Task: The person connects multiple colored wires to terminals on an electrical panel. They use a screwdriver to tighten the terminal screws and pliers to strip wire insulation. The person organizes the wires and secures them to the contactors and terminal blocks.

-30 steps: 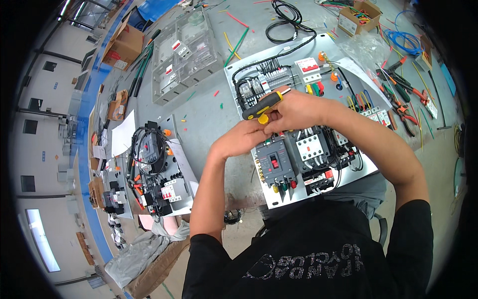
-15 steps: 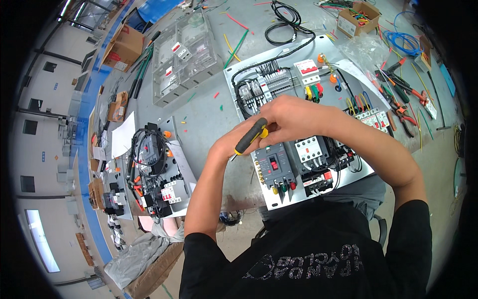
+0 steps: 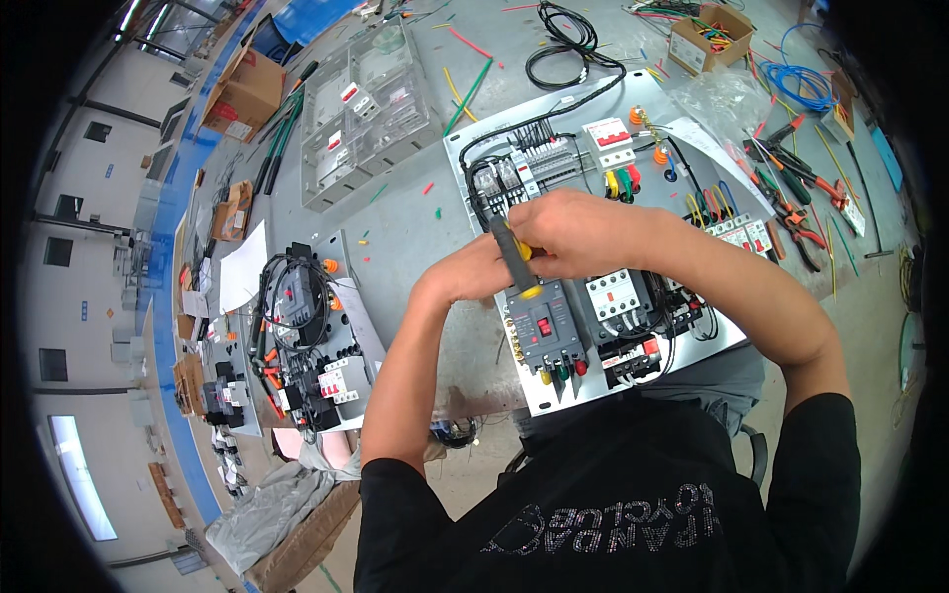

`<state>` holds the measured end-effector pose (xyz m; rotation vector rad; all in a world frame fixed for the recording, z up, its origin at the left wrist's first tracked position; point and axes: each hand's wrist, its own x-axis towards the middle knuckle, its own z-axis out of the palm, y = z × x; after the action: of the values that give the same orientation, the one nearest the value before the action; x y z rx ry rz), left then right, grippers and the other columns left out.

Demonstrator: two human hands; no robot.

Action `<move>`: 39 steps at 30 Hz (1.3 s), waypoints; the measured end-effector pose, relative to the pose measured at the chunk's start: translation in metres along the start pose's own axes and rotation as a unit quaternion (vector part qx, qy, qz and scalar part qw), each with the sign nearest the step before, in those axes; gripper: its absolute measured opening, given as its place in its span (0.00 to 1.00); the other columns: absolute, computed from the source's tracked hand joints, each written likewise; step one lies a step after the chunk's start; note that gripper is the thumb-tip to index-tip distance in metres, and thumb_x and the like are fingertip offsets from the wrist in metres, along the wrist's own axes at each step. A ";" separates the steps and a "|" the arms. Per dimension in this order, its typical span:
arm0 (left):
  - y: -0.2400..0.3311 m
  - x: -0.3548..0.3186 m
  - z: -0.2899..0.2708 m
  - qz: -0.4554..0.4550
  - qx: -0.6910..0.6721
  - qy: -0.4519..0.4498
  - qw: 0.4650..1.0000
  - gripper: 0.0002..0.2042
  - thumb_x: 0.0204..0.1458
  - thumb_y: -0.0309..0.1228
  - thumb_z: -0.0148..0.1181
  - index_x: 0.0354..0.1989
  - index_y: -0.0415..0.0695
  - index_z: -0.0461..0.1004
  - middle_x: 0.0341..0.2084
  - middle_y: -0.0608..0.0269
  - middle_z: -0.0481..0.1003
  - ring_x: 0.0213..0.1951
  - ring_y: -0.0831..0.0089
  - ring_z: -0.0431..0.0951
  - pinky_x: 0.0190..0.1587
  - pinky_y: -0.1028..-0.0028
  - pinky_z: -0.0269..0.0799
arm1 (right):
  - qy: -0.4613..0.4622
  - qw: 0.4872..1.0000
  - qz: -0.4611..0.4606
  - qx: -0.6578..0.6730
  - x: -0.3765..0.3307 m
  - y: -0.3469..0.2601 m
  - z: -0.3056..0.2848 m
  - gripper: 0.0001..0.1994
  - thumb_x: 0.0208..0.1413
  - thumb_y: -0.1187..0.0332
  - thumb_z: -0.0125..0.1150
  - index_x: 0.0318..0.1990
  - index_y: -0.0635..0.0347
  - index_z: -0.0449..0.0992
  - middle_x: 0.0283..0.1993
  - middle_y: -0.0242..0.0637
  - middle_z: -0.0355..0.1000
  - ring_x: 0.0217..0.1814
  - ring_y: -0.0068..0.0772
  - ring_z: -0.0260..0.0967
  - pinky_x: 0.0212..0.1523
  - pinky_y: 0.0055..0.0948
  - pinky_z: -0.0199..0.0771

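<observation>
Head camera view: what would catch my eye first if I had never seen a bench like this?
Dead centre, the right hand grips a black and yellow screwdriver over a grey circuit breaker, with the left hand close beside it. Under them lies a metal mounting panel crowded with breakers and coloured wires. At the right, red-handled pliers lie scattered on the table, and a clear plastic enclosure sits at the upper left.

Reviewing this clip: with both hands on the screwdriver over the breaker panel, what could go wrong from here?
The right hand and left hand crowd the screwdriver above the grey breaker; a slip might jab nearby wiring. The hands hide the tip, so misalignment is possible.
</observation>
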<state>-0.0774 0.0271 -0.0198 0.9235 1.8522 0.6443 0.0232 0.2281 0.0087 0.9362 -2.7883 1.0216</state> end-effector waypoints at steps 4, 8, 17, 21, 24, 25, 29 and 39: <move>-0.014 0.004 -0.001 0.000 0.032 0.016 0.999 0.21 0.61 0.41 0.59 0.59 0.44 0.79 0.45 0.53 0.83 0.39 0.62 0.84 0.29 0.64 0.82 | 0.010 0.998 -0.033 0.043 -0.001 0.007 0.002 0.11 0.55 0.71 0.71 0.38 0.70 0.78 0.38 0.51 0.77 0.41 0.63 0.77 0.45 0.51 0.78; -0.010 0.010 0.002 -0.070 0.148 0.006 0.986 0.18 0.65 0.44 0.56 0.49 0.42 0.82 0.36 0.55 0.82 0.37 0.65 0.83 0.39 0.60 0.80 | -0.046 0.993 0.090 0.057 -0.001 0.002 -0.002 0.15 0.56 0.64 0.72 0.37 0.70 0.78 0.32 0.57 0.77 0.40 0.65 0.78 0.43 0.54 0.78; -0.069 0.025 -0.002 0.016 0.140 0.041 0.989 0.20 0.64 0.46 0.61 0.53 0.41 0.80 0.41 0.54 0.84 0.43 0.60 0.81 0.48 0.60 0.76 | 0.047 0.994 0.078 -0.067 -0.005 0.006 0.011 0.25 0.57 0.45 0.70 0.30 0.64 0.85 0.31 0.48 0.78 0.36 0.58 0.79 0.39 0.53 0.79; -0.064 0.020 -0.002 -0.064 0.084 0.040 0.994 0.17 0.63 0.38 0.64 0.55 0.40 0.81 0.47 0.60 0.85 0.48 0.66 0.81 0.53 0.63 0.76 | 0.032 0.994 0.079 -0.070 0.003 0.000 0.016 0.20 0.57 0.51 0.69 0.31 0.63 0.86 0.32 0.49 0.79 0.37 0.59 0.80 0.40 0.53 0.80; -0.034 0.018 0.003 -0.051 0.044 0.052 0.996 0.16 0.63 0.38 0.65 0.54 0.42 0.83 0.48 0.63 0.85 0.50 0.69 0.82 0.55 0.66 0.77 | 0.083 0.995 0.047 -0.041 0.001 0.013 0.023 0.17 0.51 0.56 0.70 0.27 0.64 0.85 0.27 0.55 0.78 0.35 0.64 0.79 0.40 0.54 0.80; -0.029 0.020 0.003 -0.020 0.056 0.052 0.997 0.17 0.62 0.38 0.65 0.55 0.43 0.83 0.48 0.63 0.85 0.51 0.70 0.82 0.55 0.66 0.77 | 0.083 0.995 0.038 -0.041 -0.001 0.018 0.025 0.13 0.51 0.61 0.70 0.29 0.66 0.84 0.28 0.55 0.79 0.36 0.64 0.79 0.41 0.54 0.80; -0.050 0.011 -0.009 0.029 0.042 0.030 0.998 0.20 0.60 0.37 0.67 0.59 0.44 0.81 0.52 0.60 0.85 0.55 0.69 0.83 0.58 0.66 0.77 | 0.001 1.000 0.018 -0.012 0.008 0.005 0.012 0.10 0.54 0.66 0.67 0.37 0.64 0.81 0.36 0.51 0.78 0.41 0.61 0.79 0.45 0.53 0.79; -0.025 0.016 -0.003 -0.028 0.006 0.032 0.999 0.22 0.60 0.38 0.70 0.61 0.42 0.79 0.53 0.61 0.83 0.55 0.70 0.81 0.57 0.66 0.76 | -0.024 0.997 0.068 -0.025 -0.003 -0.001 -0.001 0.10 0.53 0.65 0.65 0.37 0.64 0.81 0.36 0.50 0.82 0.43 0.57 0.81 0.47 0.49 0.80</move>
<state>-0.0931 0.0256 -0.0453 0.8651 1.9329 0.6358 0.0261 0.2298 0.0088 0.7867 -2.9375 0.9517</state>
